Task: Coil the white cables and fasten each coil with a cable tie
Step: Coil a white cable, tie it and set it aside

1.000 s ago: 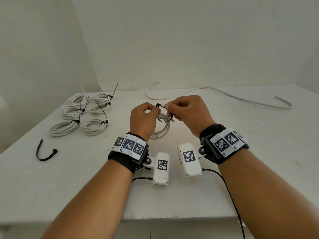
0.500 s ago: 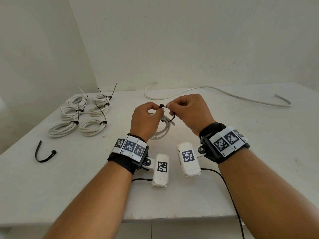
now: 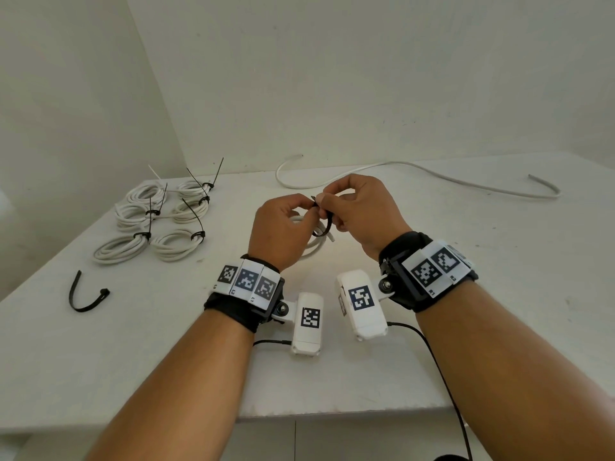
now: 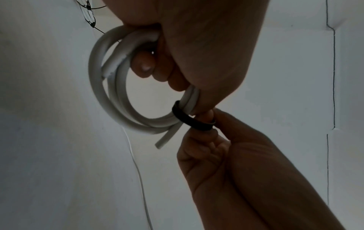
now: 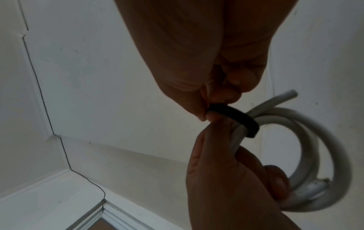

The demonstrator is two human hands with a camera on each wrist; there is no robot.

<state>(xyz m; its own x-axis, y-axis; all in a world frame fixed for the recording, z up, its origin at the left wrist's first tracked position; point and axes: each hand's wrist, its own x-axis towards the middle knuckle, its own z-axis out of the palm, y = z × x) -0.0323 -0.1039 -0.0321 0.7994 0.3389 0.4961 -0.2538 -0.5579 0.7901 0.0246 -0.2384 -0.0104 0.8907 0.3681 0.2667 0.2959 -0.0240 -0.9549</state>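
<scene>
My left hand (image 3: 299, 211) grips a small coil of white cable (image 3: 312, 247) just above the table, fingers curled through the loops (image 4: 110, 96). A black cable tie (image 4: 189, 119) is looped round the coil's strands, and the left thumb and forefinger also reach to it. My right hand (image 3: 332, 202) pinches the tie (image 5: 236, 116) between thumb and fingertips, right against the left hand. One cut cable end (image 4: 163, 140) sticks out below the tie. The tie's head (image 3: 314, 198) peeks out between the two hands.
Several tied white coils (image 3: 159, 221) lie at the back left with tie tails sticking up. A spare black cable tie (image 3: 83, 294) lies at the left. A loose white cable (image 3: 416, 171) runs along the back of the table (image 3: 100, 361).
Both hands have stayed together at the coil. The tie's loop looks a little smaller, and the tie head has shifted slightly to the right.
</scene>
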